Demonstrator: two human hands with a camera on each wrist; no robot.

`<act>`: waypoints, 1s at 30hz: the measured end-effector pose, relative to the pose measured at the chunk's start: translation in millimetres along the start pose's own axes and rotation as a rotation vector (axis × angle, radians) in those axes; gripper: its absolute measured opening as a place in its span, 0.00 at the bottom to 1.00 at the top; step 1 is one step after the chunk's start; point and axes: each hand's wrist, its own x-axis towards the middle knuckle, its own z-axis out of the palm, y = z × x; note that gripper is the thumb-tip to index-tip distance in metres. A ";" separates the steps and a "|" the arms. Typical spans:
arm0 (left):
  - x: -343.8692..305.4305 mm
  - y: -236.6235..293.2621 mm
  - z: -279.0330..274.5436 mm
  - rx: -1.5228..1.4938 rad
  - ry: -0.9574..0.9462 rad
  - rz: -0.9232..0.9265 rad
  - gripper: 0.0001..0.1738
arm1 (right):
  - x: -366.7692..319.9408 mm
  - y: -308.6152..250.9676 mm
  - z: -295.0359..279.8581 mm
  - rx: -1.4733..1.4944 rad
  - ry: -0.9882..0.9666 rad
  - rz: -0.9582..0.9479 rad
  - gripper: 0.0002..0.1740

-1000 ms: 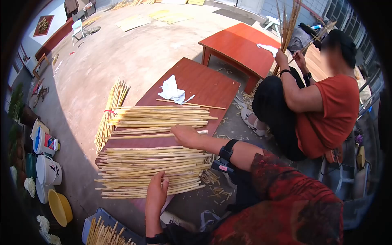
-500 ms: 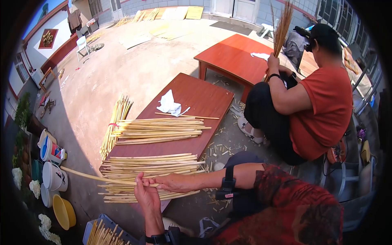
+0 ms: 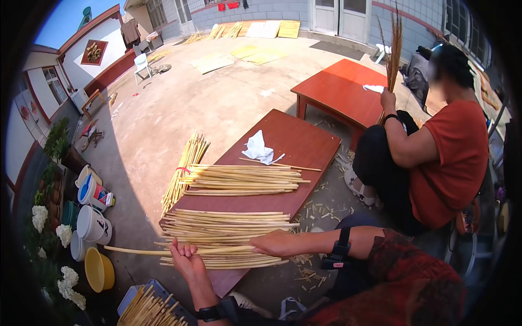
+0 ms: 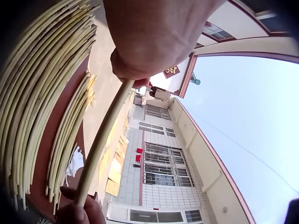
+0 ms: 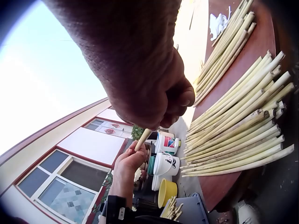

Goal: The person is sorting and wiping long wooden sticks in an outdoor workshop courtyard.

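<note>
A single pale stalk (image 3: 138,251) was held level over the near side of the near stalk pile (image 3: 228,224) on the red table (image 3: 310,146), its left end jutting past the table. The left hand (image 3: 185,262) gripped it around mid-length, and the right hand (image 3: 277,243) was curled round its right end. Farther off lay a second pile (image 3: 244,179) and a white cloth (image 3: 257,148).

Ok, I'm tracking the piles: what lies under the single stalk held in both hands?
The near pile of stalks on the red table lies under the stalk that the left hand and right hand grip. The table beneath that pile is covered.
</note>
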 end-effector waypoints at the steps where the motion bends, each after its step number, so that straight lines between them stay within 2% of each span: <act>1: -0.4 0.9 1.5 0.011 -0.008 0.014 0.16 | -3.2 2.4 3.2 -0.021 0.021 0.014 0.13; 6: -21.2 -34.9 11.0 0.022 -0.004 -0.029 0.15 | -8.6 14.2 7.6 -0.174 0.037 -0.015 0.11; 8: -31.5 -49.5 15.2 -0.004 -0.111 -0.089 0.14 | -4.7 12.2 11.0 -0.168 0.204 -0.040 0.11; 9: -40.0 -57.6 19.8 -0.012 -0.114 -0.084 0.14 | -3.9 9.3 10.6 -0.176 0.202 -0.045 0.11; 11: -57.4 -68.0 36.5 0.056 -0.177 -0.233 0.14 | -3.8 -0.8 9.7 -0.160 0.183 0.117 0.12; 13: -59.6 -68.0 38.0 0.064 -0.185 -0.255 0.14 | -4.7 -6.5 5.9 -0.130 0.219 0.103 0.13; 14: -59.6 -66.6 37.8 0.078 -0.193 -0.282 0.14 | -4.6 -10.5 0.2 -0.104 0.147 0.138 0.13; 16: -43.0 -55.9 25.4 0.041 -0.149 -0.221 0.15 | -5.6 -11.3 -2.5 -0.080 0.075 0.166 0.13; 18: -25.6 -35.3 14.7 0.006 -0.106 -0.161 0.15 | -10.4 -5.0 -1.1 -0.070 0.083 0.057 0.13; 20: -11.7 -10.6 6.0 -0.042 0.001 -0.021 0.16 | -16.6 1.3 -7.7 -0.087 0.035 0.069 0.13; 21: -5.4 1.4 0.7 -0.044 0.003 -0.017 0.16 | -21.2 4.0 -12.6 -0.102 -0.011 0.089 0.12; 25: 11.0 39.6 -19.0 -0.127 0.066 0.117 0.18 | -39.0 14.7 -34.8 -0.165 -0.023 0.070 0.12; 30: 11.0 55.0 -17.6 -0.181 0.137 0.202 0.21 | -54.2 27.0 -59.7 -0.155 0.064 0.151 0.11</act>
